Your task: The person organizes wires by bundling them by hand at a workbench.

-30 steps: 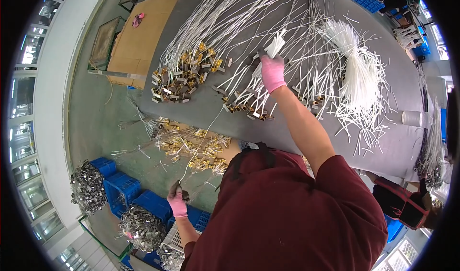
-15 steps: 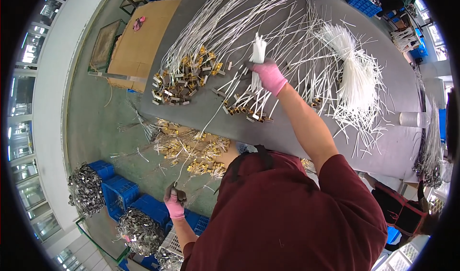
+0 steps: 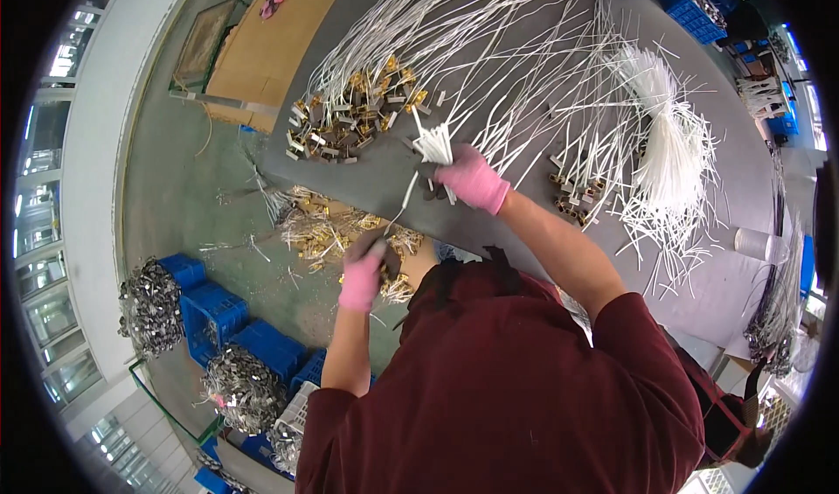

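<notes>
The right hand (image 3: 472, 179), in a pink glove, rested on the grey counter (image 3: 542, 22) with its fingers closed round a small bunch of white sleeved wires (image 3: 433, 144), whose ends fanned up and away from the person. One white wire (image 3: 402, 204) ran long-axis down and leftward to the pink-gloved left hand (image 3: 361, 277), which pinched its lower end off the counter's edge. The left hand was nearer that end. Brass-coloured terminals (image 3: 350, 118) lay heaped just beyond.

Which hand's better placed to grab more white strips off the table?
Right, probably. The right hand is over the grey table holding a bunch of white strips, with loose strips beside it. The left hand is off the table edge, gripping a small dark tool.
</notes>
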A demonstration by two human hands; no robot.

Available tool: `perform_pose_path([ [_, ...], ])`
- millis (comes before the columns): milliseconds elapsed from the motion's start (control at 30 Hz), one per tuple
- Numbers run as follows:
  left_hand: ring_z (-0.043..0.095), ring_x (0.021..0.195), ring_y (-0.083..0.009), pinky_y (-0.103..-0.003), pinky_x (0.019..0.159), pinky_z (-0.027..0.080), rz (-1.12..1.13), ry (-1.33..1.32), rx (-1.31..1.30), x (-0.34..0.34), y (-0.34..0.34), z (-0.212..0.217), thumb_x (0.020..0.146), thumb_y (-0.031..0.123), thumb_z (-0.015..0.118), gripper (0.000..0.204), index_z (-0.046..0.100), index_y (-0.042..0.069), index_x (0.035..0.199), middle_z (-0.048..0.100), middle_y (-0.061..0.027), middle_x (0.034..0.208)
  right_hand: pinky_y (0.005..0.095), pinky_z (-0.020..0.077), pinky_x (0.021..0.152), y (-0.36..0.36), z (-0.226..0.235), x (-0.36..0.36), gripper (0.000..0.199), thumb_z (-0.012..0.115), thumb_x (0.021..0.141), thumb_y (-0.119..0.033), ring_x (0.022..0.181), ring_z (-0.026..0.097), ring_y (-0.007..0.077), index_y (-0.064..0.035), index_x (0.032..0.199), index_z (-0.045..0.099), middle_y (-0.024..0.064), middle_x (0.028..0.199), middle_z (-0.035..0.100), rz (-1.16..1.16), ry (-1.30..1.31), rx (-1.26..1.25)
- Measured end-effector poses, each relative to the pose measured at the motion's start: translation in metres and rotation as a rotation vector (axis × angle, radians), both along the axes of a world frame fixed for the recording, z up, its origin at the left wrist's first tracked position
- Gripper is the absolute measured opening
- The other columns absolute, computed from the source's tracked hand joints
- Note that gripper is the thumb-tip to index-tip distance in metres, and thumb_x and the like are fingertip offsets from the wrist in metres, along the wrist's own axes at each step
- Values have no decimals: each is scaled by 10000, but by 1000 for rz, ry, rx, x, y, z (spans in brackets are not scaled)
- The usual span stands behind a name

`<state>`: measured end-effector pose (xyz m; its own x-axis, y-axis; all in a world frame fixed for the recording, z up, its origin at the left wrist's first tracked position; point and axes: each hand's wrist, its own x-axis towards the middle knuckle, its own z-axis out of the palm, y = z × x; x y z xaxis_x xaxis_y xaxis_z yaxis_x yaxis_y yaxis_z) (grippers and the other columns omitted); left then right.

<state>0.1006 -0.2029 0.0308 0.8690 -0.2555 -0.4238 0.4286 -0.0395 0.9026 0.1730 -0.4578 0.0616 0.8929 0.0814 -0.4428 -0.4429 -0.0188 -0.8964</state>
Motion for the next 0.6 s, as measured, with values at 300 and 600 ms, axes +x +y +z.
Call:
perform_pose_path([
  [300, 521, 561, -140, -296, 520, 424, -118, -256, 409, 65, -89, 12, 954, 246, 483, 274, 579, -7, 999, 568, -68, 672, 299, 475, 472, -16, 14, -5, 252, 661, 785, -209, 495, 583, 139, 31, 859, 660, 80, 622, 630, -35, 101, -29],
  [600, 595, 919, -369, -442, 813, 462, -340, -835, 678, 117, -170, 5, 894, 224, 566, 297, 544, 26, 1114, 618, -213, 984, 378, 504, 632, -91, -26, 20, 265, 599, 770, -172, 665, 647, 314, 53, 896, 662, 209, 725, 646, 101, 145, -386],
])
